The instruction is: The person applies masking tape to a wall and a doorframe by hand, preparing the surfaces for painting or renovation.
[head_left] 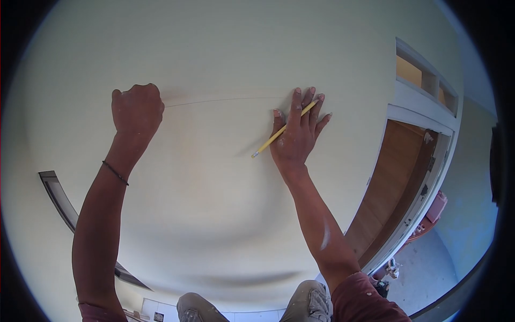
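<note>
A pale wall [214, 182] fills most of the view. High on it, at the left, my left hand [138, 108] is closed in a fist against the surface; what it holds, if anything, is hidden. From this fist a thin dark line [225, 100] runs across the wall to the fingers of my right hand [296, 131]. That hand lies with its fingers spread at the wall, fingertips up. A yellow pencil [273, 137] slants through its fingers, eraser end down to the left.
To the right stands a white door frame [434, 177] with a brown door [389, 177] and a small window [424, 75] above. Beyond it is a pink object [437, 206]. A dark-edged frame [56, 198] is at lower left. My knees [308, 300] show below.
</note>
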The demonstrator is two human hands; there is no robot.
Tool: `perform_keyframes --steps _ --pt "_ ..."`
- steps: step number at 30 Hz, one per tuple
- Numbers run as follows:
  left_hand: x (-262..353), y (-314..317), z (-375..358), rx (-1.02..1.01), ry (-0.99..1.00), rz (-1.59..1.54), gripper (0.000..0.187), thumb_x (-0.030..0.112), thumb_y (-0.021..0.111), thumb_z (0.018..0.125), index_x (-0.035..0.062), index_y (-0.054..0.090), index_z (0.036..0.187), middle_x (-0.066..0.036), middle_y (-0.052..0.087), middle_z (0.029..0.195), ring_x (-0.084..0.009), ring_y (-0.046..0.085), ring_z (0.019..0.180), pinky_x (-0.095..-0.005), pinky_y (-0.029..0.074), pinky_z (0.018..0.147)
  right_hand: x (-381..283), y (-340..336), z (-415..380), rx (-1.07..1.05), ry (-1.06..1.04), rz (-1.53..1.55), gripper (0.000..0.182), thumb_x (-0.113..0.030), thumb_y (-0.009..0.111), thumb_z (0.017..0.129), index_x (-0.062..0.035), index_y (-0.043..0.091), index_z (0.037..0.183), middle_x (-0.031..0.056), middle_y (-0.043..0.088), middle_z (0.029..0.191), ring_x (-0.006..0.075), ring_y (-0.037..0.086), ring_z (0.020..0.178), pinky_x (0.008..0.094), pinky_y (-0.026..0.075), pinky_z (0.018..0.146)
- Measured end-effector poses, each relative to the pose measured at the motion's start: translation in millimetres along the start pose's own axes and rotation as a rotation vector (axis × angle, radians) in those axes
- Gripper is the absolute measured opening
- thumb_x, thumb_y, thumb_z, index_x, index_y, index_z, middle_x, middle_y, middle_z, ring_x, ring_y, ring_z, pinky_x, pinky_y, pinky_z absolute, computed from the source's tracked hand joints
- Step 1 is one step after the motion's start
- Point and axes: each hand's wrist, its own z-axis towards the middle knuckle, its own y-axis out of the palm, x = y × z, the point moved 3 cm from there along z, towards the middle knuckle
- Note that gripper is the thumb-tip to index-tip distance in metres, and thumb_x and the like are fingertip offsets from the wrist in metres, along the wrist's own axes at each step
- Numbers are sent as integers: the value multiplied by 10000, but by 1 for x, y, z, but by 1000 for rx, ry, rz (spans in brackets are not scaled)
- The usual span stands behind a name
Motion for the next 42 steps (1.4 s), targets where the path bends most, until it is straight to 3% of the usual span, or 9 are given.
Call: perform_keyframes --steps 8,13,16,19,28,31,34,40,42 --pt "4 -2 1 -18 -3 -19 318 214 725 839 110 524 614 -62 527 528 -242 514 476 -386 389 600 -43 10 -1 -36 -4 75 640 -254 620 1025 -27 375 1571 265 358 1624 494 165 1558 714 71 1201" --pt "15 -7 4 -9 4 -10 311 206 720 842 111 529 615 -61 530 530 -240 502 470 -378 386 606 -67 20 -3 -46 -84 97 688 -303 645 1003 -7 376 1564 281 358 1618 519 228 1532 716 96 1203" --pt "3 -8 2 -108 -37 -62 173 77 698 800 138 594 677 -23 559 560 -204 544 511 -376 352 657 -105 29 -6 -48 -112 127 700 -301 670 984 -6 390 1554 278 367 1613 519 241 1528 719 114 1201" --pt "2 -8 5 -154 -34 -65 302 210 707 870 103 560 629 -60 567 559 -234 529 493 -385 394 645 -128 33 -7 -69 -139 162 688 -310 673 981 -6 411 1540 275 374 1610 516 254 1523 719 125 1201" --pt "-7 -12 0 -143 -46 -133 329 270 715 883 86 590 642 -63 591 567 -257 587 544 -417 404 650 -174 51 -15 -60 -232 185 661 -374 647 988 6 464 1497 264 452 1562 509 314 1501 691 135 1219" --pt "-31 -9 -6 15 3 -206 399 346 737 883 73 578 640 -63 566 551 -263 540 524 -436 428 666 -176 51 -14 -59 -235 176 668 -381 652 982 5 467 1495 264 460 1557 508 324 1496 686 140 1221" --pt "-61 -24 -6 -259 -6 -496 485 402 752 888 46 535 640 -66 509 534 -248 454 535 -411 449 675 -177 49 -14 -75 -236 165 683 -382 659 977 6 458 1503 259 450 1567 510 324 1496 690 164 1213" --pt "-104 -19 -16 -431 246 -964 549 407 754 906 24 457 650 -58 394 558 -200 375 614 -360 409 646 -176 50 -14 -81 -247 166 703 -370 651 989 3 414 1535 252 412 1596 513 285 1513 690 208 1197" --pt "-111 -19 -15 -461 262 -862 545 414 750 910 34 458 650 -61 396 577 -200 366 618 -365 411 666 -175 50 -15 -101 -257 149 735 -371 651 991 -3 374 1563 252 381 1615 516 267 1519 690 210 1196"
